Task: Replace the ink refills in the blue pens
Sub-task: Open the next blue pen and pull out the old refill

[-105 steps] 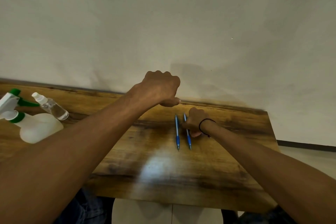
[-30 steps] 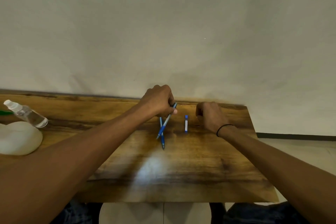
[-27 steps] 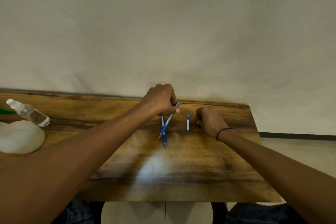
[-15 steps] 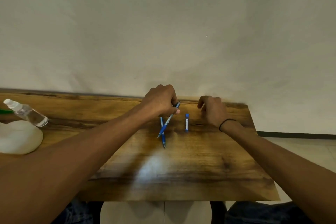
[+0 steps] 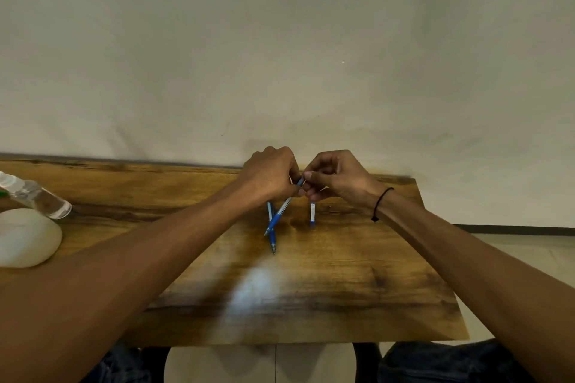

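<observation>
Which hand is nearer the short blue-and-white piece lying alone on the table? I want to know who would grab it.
Right. The right hand hovers just above the short blue-and-white piece; the left hand sits farther left, gripping the tilted pen.

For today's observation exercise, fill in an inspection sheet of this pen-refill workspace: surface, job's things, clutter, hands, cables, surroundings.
Surface: wooden table, dark grain, glare patch near the front.
Job's things: held blue pen tilted, tip down; second blue pen flat on the table beneath it; short blue-and-white pen part lying apart to their right.
Clutter: clear small bottle and white bottle at the table's left edge.
Hands: left hand grips the held pen's upper end; right hand has curled fingers at that same end, what it pinches is hidden.
Cables: nothing seen.
Surroundings: plain wall behind; pale floor at right.
</observation>
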### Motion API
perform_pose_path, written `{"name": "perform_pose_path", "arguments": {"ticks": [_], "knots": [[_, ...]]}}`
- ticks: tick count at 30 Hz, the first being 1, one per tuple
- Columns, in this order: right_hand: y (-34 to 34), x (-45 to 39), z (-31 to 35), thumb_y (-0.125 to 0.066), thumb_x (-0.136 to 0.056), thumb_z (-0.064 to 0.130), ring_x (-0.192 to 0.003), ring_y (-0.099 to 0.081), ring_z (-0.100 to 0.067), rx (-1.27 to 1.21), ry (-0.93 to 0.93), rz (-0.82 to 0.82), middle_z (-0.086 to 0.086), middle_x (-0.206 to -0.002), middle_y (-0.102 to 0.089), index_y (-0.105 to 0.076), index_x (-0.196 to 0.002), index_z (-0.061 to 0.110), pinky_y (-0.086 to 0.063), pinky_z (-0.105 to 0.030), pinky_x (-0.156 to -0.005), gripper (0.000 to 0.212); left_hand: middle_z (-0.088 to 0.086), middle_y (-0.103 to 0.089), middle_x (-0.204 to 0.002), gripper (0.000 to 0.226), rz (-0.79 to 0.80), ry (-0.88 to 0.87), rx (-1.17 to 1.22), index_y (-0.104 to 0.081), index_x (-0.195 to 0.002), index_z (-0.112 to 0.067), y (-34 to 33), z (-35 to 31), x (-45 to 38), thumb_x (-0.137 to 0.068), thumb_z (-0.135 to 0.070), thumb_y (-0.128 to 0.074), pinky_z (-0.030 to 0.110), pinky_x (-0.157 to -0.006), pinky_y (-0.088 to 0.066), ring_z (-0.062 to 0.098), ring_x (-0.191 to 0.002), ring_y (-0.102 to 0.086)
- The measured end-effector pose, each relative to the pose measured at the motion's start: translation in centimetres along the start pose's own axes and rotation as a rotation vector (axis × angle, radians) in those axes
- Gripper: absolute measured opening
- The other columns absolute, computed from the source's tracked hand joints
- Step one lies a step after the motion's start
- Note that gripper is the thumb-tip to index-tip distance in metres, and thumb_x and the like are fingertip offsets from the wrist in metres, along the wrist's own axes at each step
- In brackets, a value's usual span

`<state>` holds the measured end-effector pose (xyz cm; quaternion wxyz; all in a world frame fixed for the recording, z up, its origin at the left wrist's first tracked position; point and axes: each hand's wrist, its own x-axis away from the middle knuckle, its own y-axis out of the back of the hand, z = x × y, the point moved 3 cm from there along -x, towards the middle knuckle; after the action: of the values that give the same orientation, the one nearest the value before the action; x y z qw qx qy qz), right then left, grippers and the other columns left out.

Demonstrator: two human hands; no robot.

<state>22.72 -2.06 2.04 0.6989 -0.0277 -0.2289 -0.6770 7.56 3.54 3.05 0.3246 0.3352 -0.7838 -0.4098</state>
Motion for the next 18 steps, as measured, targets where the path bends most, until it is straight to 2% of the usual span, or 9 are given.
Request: {"name": "perform_pose_path", "arguments": {"ticks": [7,13,16,18], "knots": [[0.1,-0.6,0.2,-0.067,-0.096,0.002,-0.061,-0.069,-0.022,0.053,-0.005,-0.169,-0.017,-0.076,-0.072,-0.073,-0.095,-0.005,-0.066,-0.038,-0.063,0.010,0.007,-0.080,-0.101,0.031,0.002,0.004,0.040,-0.080,-0.113,-0.011,0.0,-0.6,-0.3,-0.088,-0.030,-0.081,0.028,-0.068,-0.049,0.020,-0.081,-0.071],[1.3,-1.3,0.1,-0.068,-0.094,0.002,-0.059,-0.067,-0.022,0.032,0.005,-0.341,-0.017,-0.072,-0.070,-0.073,-0.087,-0.004,-0.061,-0.032,-0.056,0.011,0.006,-0.080,-0.099,0.035,0.045,0.024,0.062,-0.081,-0.107,-0.010,-1.7,-0.5,-0.1,-0.081,-0.032,-0.087,0.035,-0.081,-0.061,0.019,-0.085,-0.073],[2.4,-1.5,0.0,-0.073,-0.091,0.005,-0.060,-0.074,-0.025,0.315,0.018,-0.304,-0.013,-0.070,-0.073,-0.074,-0.083,0.001,-0.064,-0.034,-0.056,0.010,0.003,-0.080,-0.089,0.034,-0.014,0.069,0.139,-0.082,-0.097,-0.012,-2.2,0.0,-0.2,-0.077,-0.038,-0.089,0.033,-0.073,-0.060,0.014,-0.077,-0.072],[2.4,-1.4,-0.7,-0.075,-0.089,0.005,-0.063,-0.076,-0.026,0.517,-0.094,-0.242,-0.012,-0.068,-0.075,-0.076,-0.080,0.001,-0.066,-0.040,-0.065,0.009,0.002,-0.079,-0.079,0.033,-0.037,0.143,0.212,-0.082,-0.089,-0.012,-2.6,0.9,-0.5,-0.075,-0.041,-0.089,0.030,-0.069,-0.060,0.012,-0.070,-0.073]]}}
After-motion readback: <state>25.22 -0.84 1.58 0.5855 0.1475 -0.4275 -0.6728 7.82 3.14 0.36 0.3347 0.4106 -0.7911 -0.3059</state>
